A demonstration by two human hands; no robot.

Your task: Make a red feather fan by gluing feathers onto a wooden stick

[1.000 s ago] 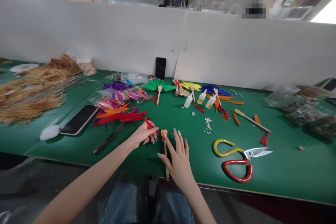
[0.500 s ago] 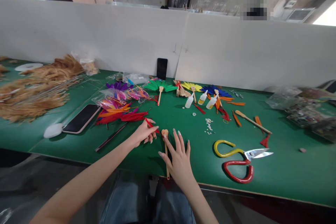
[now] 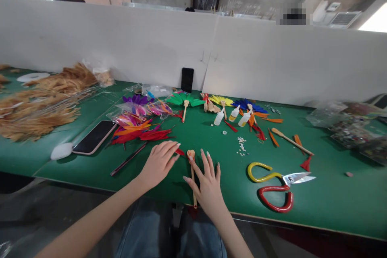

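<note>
Between the fingertips of my left hand [image 3: 160, 163] is a red feather [image 3: 179, 152], its tip poking out to the right; the rest is hidden by the fingers. Just right of it lies a wooden fan handle [image 3: 194, 183], with a rounded, lobed head pointing away from me and its thin end at the table's front edge. My right hand [image 3: 207, 183] rests over the handle with fingers spread, the index fingertip against the head. A pile of red and orange feathers [image 3: 142, 134] lies beyond my left hand.
Large scissors [image 3: 276, 185] lie open at right. Glue bottles [image 3: 234, 113], small white beads [image 3: 241, 145] and a green feather fan [image 3: 186, 100] are farther back. A phone [image 3: 94, 137] and tan feather bundles [image 3: 45, 105] are at left. A white partition [image 3: 136, 44] closes off the far side.
My left hand has turned palm-down, and its fingers now cover more of the red feather. My right hand stays nearly still at the wooden fan handle.
</note>
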